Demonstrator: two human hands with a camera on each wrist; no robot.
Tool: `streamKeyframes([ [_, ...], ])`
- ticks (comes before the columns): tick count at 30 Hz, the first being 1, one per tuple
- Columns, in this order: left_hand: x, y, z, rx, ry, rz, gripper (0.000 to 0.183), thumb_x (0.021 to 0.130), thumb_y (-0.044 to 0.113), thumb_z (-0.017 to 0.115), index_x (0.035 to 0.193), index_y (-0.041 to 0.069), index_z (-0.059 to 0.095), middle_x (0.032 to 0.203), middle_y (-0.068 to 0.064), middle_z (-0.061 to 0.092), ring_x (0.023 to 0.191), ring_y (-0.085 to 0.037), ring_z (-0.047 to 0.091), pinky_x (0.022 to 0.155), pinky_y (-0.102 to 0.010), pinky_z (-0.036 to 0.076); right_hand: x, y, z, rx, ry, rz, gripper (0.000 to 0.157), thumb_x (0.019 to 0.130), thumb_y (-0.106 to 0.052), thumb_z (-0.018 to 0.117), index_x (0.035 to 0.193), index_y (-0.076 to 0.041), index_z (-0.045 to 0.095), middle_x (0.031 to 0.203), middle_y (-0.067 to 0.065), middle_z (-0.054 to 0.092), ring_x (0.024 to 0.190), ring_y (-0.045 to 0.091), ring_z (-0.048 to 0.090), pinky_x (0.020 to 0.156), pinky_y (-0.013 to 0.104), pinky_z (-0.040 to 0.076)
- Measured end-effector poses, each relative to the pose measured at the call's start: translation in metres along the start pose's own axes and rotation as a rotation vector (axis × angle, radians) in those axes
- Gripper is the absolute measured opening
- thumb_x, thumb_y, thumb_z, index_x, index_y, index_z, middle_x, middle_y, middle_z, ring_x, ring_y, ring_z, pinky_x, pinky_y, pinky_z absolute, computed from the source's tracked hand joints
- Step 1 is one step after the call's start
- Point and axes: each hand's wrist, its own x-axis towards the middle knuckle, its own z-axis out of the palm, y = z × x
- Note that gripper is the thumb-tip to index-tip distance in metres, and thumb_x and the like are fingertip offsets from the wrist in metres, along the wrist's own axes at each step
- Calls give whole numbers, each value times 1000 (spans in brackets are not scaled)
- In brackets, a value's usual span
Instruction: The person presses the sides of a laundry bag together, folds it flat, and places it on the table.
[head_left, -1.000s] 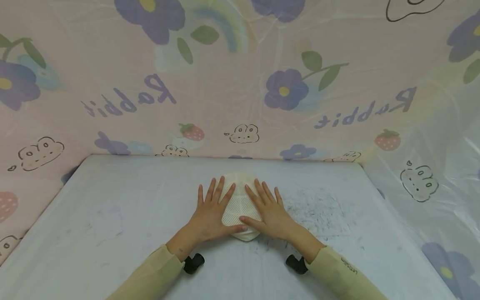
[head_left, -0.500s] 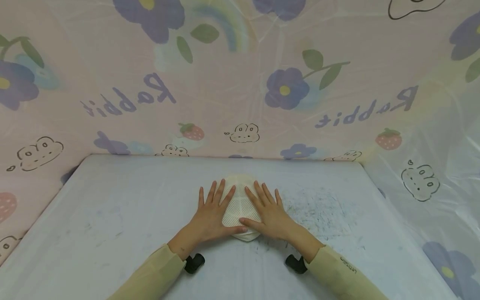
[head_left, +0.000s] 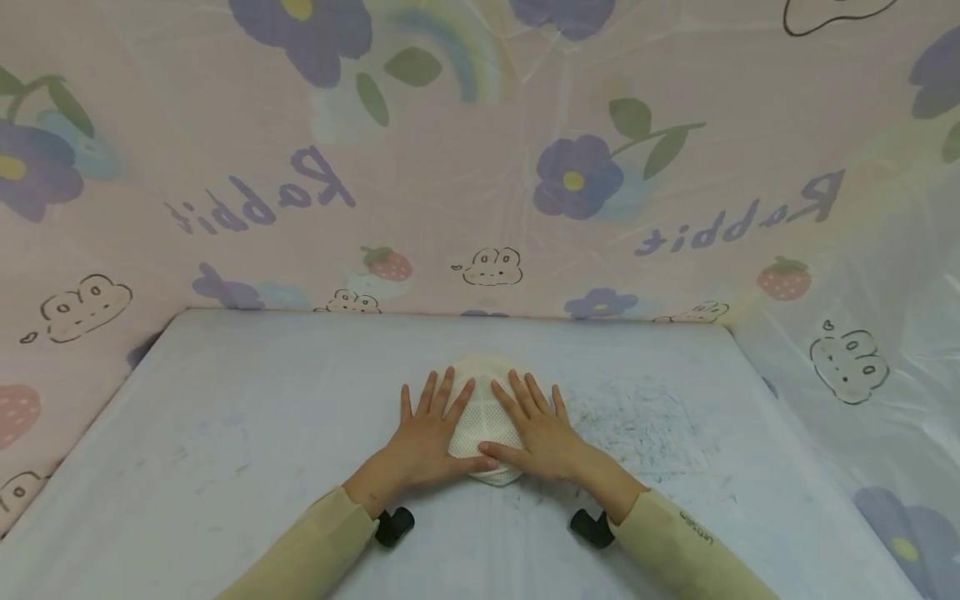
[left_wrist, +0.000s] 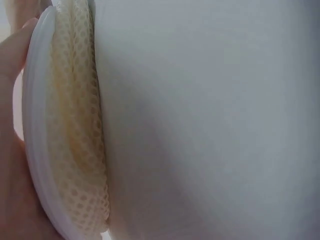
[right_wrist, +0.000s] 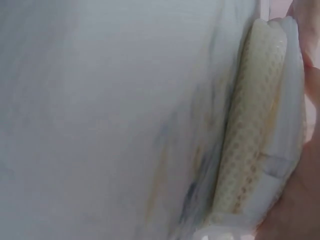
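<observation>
A rounded cream mesh laundry bag (head_left: 483,421) lies on the white table, below the middle of the head view. My left hand (head_left: 423,446) rests on its left side with fingers spread. On the other side is my right hand (head_left: 551,442), fingers spread too, and the thumbs meet near the bag's front end. From the left wrist, the mesh bag (left_wrist: 75,110) appears edge-on as a low mound with a smooth white rim under the palm. The right wrist view shows the bag's edge (right_wrist: 255,110) against the table. Parts of the bag are hidden under both hands.
The white table (head_left: 262,400) has dark scuff marks (head_left: 645,425) right of the hands. A pink sheet (head_left: 450,183) printed with flowers and rabbits hangs behind it and along the sides. A black wrist-worn device (head_left: 395,527) sits by the left sleeve, and another black device (head_left: 592,527) by the right.
Both hands and the bag have shifted slightly nearer to me. Their spread fingers keep the same pose on the mesh.
</observation>
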Motion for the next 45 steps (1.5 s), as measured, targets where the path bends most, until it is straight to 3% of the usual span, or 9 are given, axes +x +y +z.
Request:
streamKeyframes([
  [17, 0, -6, 4, -22, -45, -18, 111, 76, 81, 49, 156, 19, 5, 161, -16, -7, 146, -42, -5, 108, -72, 1, 7, 1, 7, -24, -49, 13, 88, 92, -67, 41, 156, -20, 4, 161, 13, -10, 147, 37, -9, 111, 66, -6],
  [24, 1, -9, 2, 2, 19, 8, 110, 76, 80, 51, 156, 16, 10, 161, -18, -2, 146, -43, 0, 110, -69, 0, 9, 2, 5, -55, 4, -38, 85, 93, -64, 41, 156, -17, 6, 161, 16, -4, 147, 39, -4, 112, 65, -4],
  [31, 1, -10, -6, 13, 39, 29, 110, 76, 80, 50, 156, 17, 6, 161, -17, -6, 147, -40, -4, 112, -65, -5, 9, 5, 4, -49, 44, -54, 81, 95, -61, 39, 156, -19, 4, 161, 13, -6, 148, 36, -5, 112, 64, -4],
  [34, 0, -11, -10, -13, 79, 35, 108, 79, 77, 50, 156, 17, 6, 161, -17, -7, 147, -39, -7, 112, -65, -6, 8, 6, 1, -61, 76, -59, 80, 95, -61, 39, 156, -19, 6, 161, 12, -5, 148, 35, -7, 112, 65, -2],
  [39, -3, -15, -18, -20, 149, 23, 101, 83, 72, 51, 156, 15, 9, 160, -16, -8, 147, -37, -12, 112, -64, -6, 6, 10, -5, -71, 150, -56, 78, 96, -60, 40, 155, -21, 9, 161, 8, -4, 148, 30, -9, 112, 64, -1],
  [45, -5, -20, -24, -5, 174, 3, 99, 84, 72, 50, 155, 15, 12, 160, -17, -7, 147, -37, -12, 112, -64, -6, 3, 14, -10, -73, 200, -64, 77, 95, -56, 45, 155, -20, 12, 161, 9, -3, 148, 33, -9, 112, 65, -3],
])
